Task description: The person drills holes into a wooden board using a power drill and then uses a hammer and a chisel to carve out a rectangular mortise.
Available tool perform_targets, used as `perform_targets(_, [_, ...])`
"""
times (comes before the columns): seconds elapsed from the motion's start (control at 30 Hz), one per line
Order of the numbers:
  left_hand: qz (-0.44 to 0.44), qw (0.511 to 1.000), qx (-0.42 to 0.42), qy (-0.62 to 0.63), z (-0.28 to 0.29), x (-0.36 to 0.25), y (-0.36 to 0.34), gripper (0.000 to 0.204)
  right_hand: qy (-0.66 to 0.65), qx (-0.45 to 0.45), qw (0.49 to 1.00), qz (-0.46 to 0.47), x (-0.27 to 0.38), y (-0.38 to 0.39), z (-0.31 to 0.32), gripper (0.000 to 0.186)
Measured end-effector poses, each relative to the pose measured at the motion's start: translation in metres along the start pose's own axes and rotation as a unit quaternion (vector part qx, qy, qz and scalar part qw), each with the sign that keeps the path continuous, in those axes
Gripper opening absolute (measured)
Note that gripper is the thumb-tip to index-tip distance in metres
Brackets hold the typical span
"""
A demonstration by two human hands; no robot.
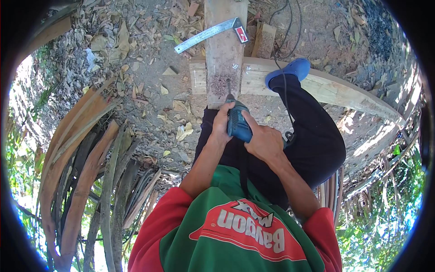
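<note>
1. Power drill (240,126): teal body, at the centre of the frame, pointing toward the top edge.
2. Left hand (221,121): closed on the drill's left side, near its front.
3. Right hand (264,141): gripping the drill toward its rear; part of this hold is hidden.
4. Drill bit (229,86): over the lower part of a plank (224,59) in the upper centre, amid loose shavings. Depth of entry cannot be told.
5. Curved board (335,89): reaches from the plank toward the right of the frame.
6. Metal square (206,37): lies across the plank, top centre, its blade overhanging the left edge.
7. Dark cord (300,22): looped, upper right, near a blue clog (297,69).
8. Timber pieces (86,181): stacked, lower left.
</note>
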State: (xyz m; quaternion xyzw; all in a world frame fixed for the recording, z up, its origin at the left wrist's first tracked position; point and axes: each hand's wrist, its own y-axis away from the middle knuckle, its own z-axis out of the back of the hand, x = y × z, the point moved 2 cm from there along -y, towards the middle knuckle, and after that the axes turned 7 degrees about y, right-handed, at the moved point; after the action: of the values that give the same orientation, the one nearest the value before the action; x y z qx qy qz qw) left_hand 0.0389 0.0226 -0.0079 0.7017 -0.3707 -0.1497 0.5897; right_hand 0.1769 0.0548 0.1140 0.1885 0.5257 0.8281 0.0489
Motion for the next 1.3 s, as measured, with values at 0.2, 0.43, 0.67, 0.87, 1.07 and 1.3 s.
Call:
perform_targets(0.2, [-0.010,0.999,0.022,0.030,-0.003,0.000,-0.002,0.031,0.058,-0.004,0.998,0.038,-0.008,-0.015,0.000,0.084])
perform_targets(0.43, [-0.019,1.000,0.018,0.017,0.003,0.002,-0.011,0.038,0.054,0.003,0.998,0.037,-0.005,-0.013,0.002,0.085])
perform_targets(0.67, [-0.031,0.999,0.020,0.022,0.002,0.000,-0.001,0.031,0.002,0.015,1.000,0.010,-0.003,-0.007,-0.001,0.088])
perform_targets(0.87, [-0.032,0.999,-0.017,-0.012,-0.013,0.013,0.042,0.031,-0.039,0.049,0.998,0.011,0.008,0.040,0.026,0.093])
perform_targets(1.07, [-0.184,0.980,0.033,-0.074,-0.089,0.032,0.176,0.065,-0.415,0.045,0.907,-0.045,-0.020,0.088,0.070,0.090])
perform_targets(1.3, [-0.388,0.825,0.284,-0.295,-0.136,0.016,0.208,0.081,-0.438,-0.032,0.898,0.036,0.009,0.094,0.141,0.081])
